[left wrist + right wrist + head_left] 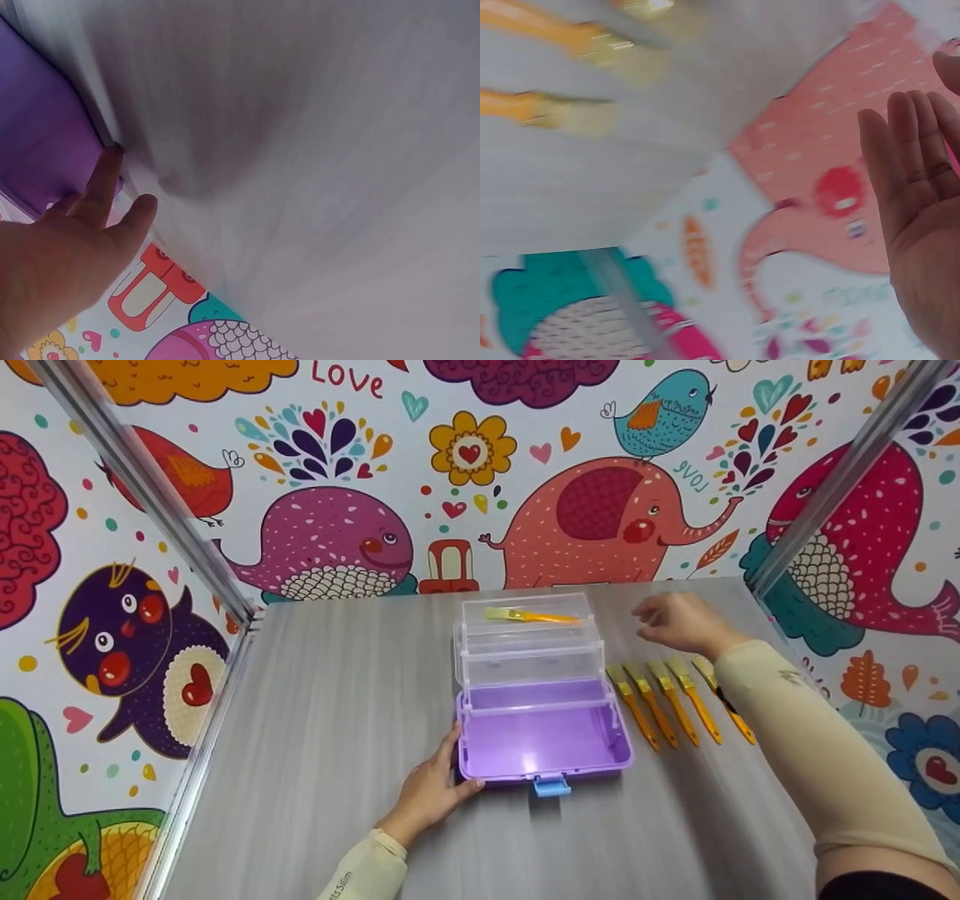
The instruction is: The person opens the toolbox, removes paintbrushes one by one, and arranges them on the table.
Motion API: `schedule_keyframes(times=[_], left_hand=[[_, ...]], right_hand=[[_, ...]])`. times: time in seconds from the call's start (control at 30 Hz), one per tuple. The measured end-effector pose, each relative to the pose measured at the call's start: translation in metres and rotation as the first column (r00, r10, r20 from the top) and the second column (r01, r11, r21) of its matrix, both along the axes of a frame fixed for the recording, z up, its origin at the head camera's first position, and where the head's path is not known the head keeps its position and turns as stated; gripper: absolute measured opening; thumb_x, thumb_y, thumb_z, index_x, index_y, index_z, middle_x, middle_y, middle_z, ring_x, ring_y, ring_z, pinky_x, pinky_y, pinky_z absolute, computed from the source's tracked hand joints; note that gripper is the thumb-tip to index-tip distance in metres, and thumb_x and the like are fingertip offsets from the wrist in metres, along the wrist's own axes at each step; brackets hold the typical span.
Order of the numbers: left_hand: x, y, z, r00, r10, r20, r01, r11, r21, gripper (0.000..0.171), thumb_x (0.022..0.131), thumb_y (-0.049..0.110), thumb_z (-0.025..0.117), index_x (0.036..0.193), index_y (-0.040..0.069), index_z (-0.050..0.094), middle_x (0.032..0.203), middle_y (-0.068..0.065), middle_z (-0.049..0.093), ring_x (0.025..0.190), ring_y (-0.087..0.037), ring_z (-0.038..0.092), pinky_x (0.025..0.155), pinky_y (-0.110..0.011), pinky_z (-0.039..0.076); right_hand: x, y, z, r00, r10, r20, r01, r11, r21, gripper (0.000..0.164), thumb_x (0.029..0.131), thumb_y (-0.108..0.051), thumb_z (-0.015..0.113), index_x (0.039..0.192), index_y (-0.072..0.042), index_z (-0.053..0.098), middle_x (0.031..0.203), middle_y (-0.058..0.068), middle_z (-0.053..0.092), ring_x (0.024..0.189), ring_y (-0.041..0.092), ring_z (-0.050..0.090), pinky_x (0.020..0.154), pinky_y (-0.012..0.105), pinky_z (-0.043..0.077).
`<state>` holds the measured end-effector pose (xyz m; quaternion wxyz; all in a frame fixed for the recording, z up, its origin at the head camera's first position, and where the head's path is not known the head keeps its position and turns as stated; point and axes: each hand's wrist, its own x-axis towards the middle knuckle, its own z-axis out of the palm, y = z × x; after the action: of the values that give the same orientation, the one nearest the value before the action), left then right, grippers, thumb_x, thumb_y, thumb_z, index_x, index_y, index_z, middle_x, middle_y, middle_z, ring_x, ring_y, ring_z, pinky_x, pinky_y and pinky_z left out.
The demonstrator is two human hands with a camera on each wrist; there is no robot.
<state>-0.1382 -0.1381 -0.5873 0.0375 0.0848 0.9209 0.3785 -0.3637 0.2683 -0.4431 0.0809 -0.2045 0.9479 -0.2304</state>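
Observation:
A purple box [544, 746] stands with its clear stepped trays [532, 664] folded up behind its bare base. My left hand [429, 789] grips the front left corner, thumb at the front and fingers along the side. The left wrist view shows those fingers [103, 176] at the purple wall. One orange-handled paintbrush [534, 616] lies in the top tray. My right hand [679, 622] is raised to the right of the trays and holds nothing; its fingers look extended in the right wrist view. Several matching paintbrushes [667, 701] lie in a row right of the box.
A blue latch [552, 786] hangs at the box front. The grey wood-look table [330, 720] is bounded by walls with cartoon animals and by metal posts [825, 480] at the corners. My right forearm passes over the rightmost paintbrush.

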Motion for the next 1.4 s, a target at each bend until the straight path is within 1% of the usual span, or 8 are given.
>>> schedule_keyframes(times=[0.13,0.2,0.37,0.53,0.77,1.17,1.27,1.4], left_hand=[[0.000,0.000,0.000,1.000,-0.003,-0.002,0.003,1.000,0.004,0.099,0.086,0.058,0.069,0.157,0.007,0.024,0.137,-0.032,0.053,0.112,-0.051,0.058,0.094,-0.062,0.044],[0.000,0.000,-0.001,1.000,-0.005,-0.006,0.005,1.000,0.005,0.099,0.085,0.058,0.069,0.157,0.006,0.024,0.136,-0.032,0.053,0.112,-0.051,0.058,0.094,-0.063,0.044],[-0.001,0.000,-0.001,1.000,-0.002,-0.006,0.002,1.000,0.008,0.100,0.085,0.058,0.070,0.158,0.007,0.024,0.137,-0.031,0.052,0.113,-0.051,0.058,0.095,-0.062,0.044],[0.001,-0.002,-0.002,1.000,-0.004,-0.018,0.004,1.000,0.017,0.098,0.085,0.056,0.070,0.157,0.005,0.025,0.139,-0.030,0.052,0.114,-0.049,0.058,0.095,-0.062,0.044],[0.001,-0.001,-0.001,1.000,-0.004,-0.011,0.005,1.000,0.025,0.098,0.086,0.055,0.070,0.157,0.005,0.025,0.139,-0.030,0.051,0.115,-0.049,0.058,0.095,-0.061,0.044],[-0.001,-0.001,0.000,1.000,0.005,-0.008,-0.005,1.000,0.023,0.098,0.085,0.057,0.070,0.157,0.006,0.025,0.141,-0.031,0.048,0.114,-0.052,0.057,0.095,-0.061,0.044],[0.000,-0.001,0.000,1.000,0.001,-0.014,-0.001,1.000,0.023,0.097,0.086,0.056,0.070,0.157,0.008,0.025,0.142,-0.031,0.048,0.113,-0.052,0.058,0.094,-0.061,0.045],[0.001,-0.002,0.000,1.000,0.002,-0.024,-0.001,1.000,0.026,0.096,0.086,0.055,0.071,0.157,0.008,0.026,0.141,-0.031,0.049,0.112,-0.051,0.058,0.093,-0.061,0.045]], right_hand=[[-0.011,-0.038,0.011,0.989,0.099,-0.106,-0.098,0.995,0.010,0.027,0.085,-0.012,0.077,0.111,-0.004,0.074,0.101,0.010,0.072,0.090,0.027,0.068,0.080,0.048,0.057],[-0.015,-0.055,0.014,0.982,0.120,-0.143,-0.119,0.993,0.020,0.025,0.083,-0.011,0.077,0.108,-0.005,0.075,0.098,0.009,0.073,0.088,0.025,0.069,0.080,0.047,0.057],[-0.025,-0.089,0.016,0.982,0.101,-0.157,-0.093,0.994,0.060,0.024,0.083,-0.015,0.079,0.107,-0.010,0.077,0.096,0.004,0.073,0.087,0.022,0.068,0.080,0.043,0.058],[-0.034,-0.113,0.009,0.988,0.073,-0.138,-0.064,0.996,0.069,0.026,0.085,-0.016,0.076,0.111,-0.009,0.077,0.098,0.005,0.072,0.091,0.022,0.068,0.083,0.043,0.056],[-0.045,-0.127,-0.004,0.992,0.050,-0.117,-0.044,0.997,0.058,0.026,0.086,-0.015,0.075,0.111,-0.009,0.077,0.099,0.006,0.073,0.092,0.022,0.067,0.085,0.043,0.055],[-0.054,-0.138,-0.018,0.994,0.011,-0.111,0.002,0.993,0.118,0.020,0.087,-0.012,0.075,0.106,-0.009,0.078,0.100,0.007,0.073,0.092,0.024,0.066,0.088,0.044,0.054],[-0.055,-0.141,-0.022,0.992,0.013,-0.123,0.004,0.991,0.135,0.018,0.087,-0.011,0.073,0.104,-0.011,0.079,0.100,0.006,0.074,0.093,0.024,0.067,0.088,0.044,0.054],[-0.055,-0.145,-0.025,0.992,0.047,-0.119,-0.027,0.986,0.165,0.018,0.086,-0.012,0.075,0.104,-0.011,0.079,0.100,0.006,0.074,0.094,0.024,0.068,0.088,0.044,0.054]])
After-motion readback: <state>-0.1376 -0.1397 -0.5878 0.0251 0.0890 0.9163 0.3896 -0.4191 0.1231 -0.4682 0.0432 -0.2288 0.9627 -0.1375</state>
